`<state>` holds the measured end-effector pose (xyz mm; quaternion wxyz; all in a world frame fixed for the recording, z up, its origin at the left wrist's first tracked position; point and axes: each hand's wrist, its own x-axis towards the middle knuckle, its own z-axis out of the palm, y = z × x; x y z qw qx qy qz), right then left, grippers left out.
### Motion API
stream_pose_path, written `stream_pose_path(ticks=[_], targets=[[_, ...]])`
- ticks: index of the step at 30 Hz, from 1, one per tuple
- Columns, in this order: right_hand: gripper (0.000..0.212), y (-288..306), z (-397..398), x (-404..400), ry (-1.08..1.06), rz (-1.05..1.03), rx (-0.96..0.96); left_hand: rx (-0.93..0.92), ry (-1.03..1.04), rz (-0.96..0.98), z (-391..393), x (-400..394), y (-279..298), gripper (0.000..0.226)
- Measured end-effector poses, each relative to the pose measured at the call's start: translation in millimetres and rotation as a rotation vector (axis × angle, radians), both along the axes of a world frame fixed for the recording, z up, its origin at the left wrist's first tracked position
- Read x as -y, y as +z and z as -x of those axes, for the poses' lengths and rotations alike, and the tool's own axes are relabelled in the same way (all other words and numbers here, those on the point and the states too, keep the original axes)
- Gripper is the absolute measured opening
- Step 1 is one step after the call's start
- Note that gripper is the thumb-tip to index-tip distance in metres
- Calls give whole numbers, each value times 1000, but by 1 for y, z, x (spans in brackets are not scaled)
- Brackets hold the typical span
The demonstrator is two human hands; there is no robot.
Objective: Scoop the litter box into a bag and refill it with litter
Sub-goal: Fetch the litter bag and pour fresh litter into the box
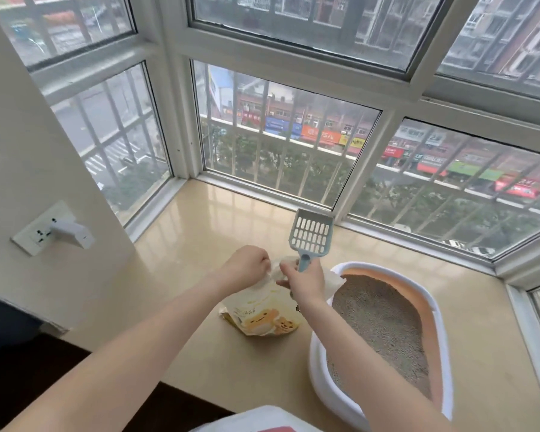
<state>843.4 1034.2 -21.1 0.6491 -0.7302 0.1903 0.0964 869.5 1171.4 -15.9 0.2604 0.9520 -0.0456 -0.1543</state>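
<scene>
Here both hands meet over the mouth of the yellow litter bag (262, 319), which stands on the beige window ledge (200, 219) just left of the litter box (384, 332), near the ledge's front edge. The left hand (247, 266) has its fingers curled, pinching the bag's pale top edge. The right hand (303, 282) does two jobs: its fingers are closed round the handle of the blue slotted scoop (310, 236), which points up and away toward the window, and its fingertips also pinch the bag's top from the other side. The box sits at the ledge's right front, white-rimmed with a peach inner wall, and grey litter already covers its floor.

The step in hand looks like opening the bag's mouth, though whether for scooping into or pouring from cannot be told. To do it well, the two pinches should pull apart evenly and low, so the bag stays seated on the ledge and does not tip toward the box. Holding the scoop meanwhile weakens the right pinch; laying it on the ledge first would likely give a firmer pull. A wall socket (49, 229) with a white plug sits at the left.
</scene>
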Motion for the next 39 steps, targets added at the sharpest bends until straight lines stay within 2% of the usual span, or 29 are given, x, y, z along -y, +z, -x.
stream_pose_path(ticks=[6,9,19,24,27,30,34,36,39], targets=[[25,10,-10,23,106,162,70,42,56,64,1,15,5,25],[28,15,-11,32,137,160,123,70,107,73,2,23,7,25],[31,19,-12,59,363,352,312,83,278,180,19,50,15,27],[20,12,1,71,295,235,261,58,368,287,30,52,13,24],[26,4,8,81,263,249,218,46,441,369,38,49,12,24],[24,4,9,89,232,224,220,51,461,271,39,48,14,19],[21,10,11,96,216,257,210,35,307,-52,30,55,17,34],[22,15,11,101,194,295,227,93,266,-81,24,55,15,28],[28,21,10,117,146,372,269,208,321,-44,22,41,12,29]])
